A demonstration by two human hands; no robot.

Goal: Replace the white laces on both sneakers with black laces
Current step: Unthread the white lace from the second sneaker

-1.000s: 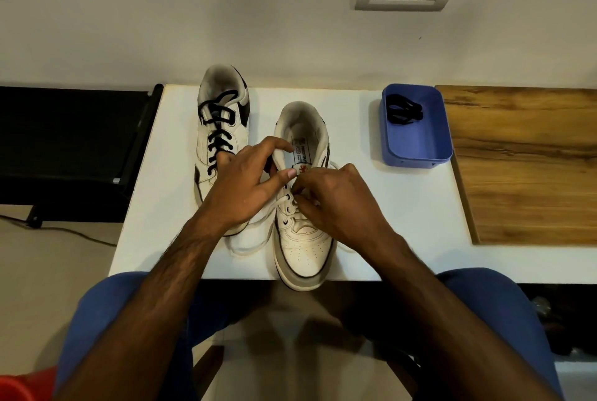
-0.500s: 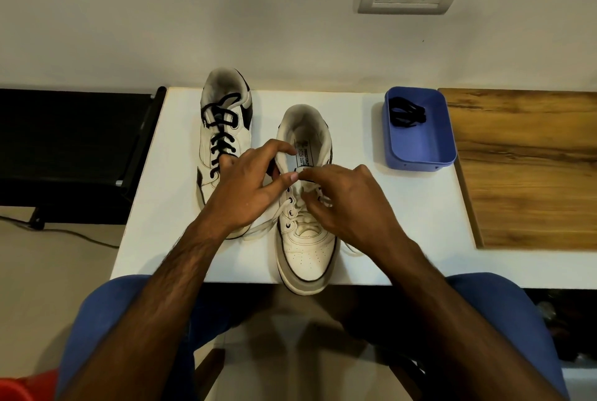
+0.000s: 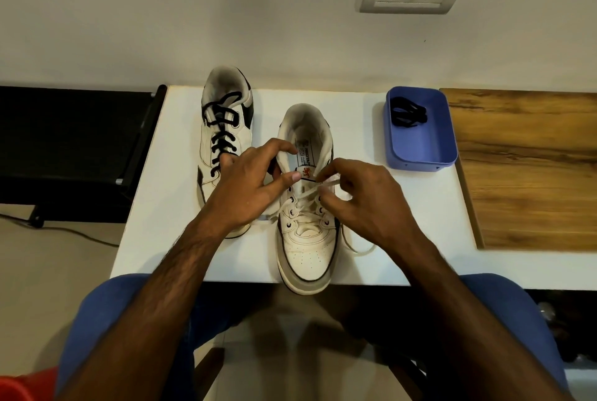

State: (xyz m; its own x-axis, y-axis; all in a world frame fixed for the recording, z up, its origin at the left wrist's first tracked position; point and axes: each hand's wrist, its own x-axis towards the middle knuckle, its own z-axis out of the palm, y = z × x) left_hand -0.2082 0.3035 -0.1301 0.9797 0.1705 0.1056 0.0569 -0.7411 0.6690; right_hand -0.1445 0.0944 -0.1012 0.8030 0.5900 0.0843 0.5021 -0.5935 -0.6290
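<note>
Right hand (image 3: 365, 197) has lifted, pinching the white lace (image 3: 326, 183); left hand (image 3: 248, 187) grips the sneaker (image 3: 307, 206). Unlacing; next, draw lace through eyelets.

Both forearms are extended forward from the lower edge of the view and converge toward the centre. The left hand (image 3: 245, 189) is held palm-down, its index finger arched forward and its thumb stretched rightward, with the tongue of the near sneaker (image 3: 307, 223) gripped between them. The right hand (image 3: 365, 200) is curled, and a strand of the white lace (image 3: 326, 183) is pinched at its fingertips.
</note>
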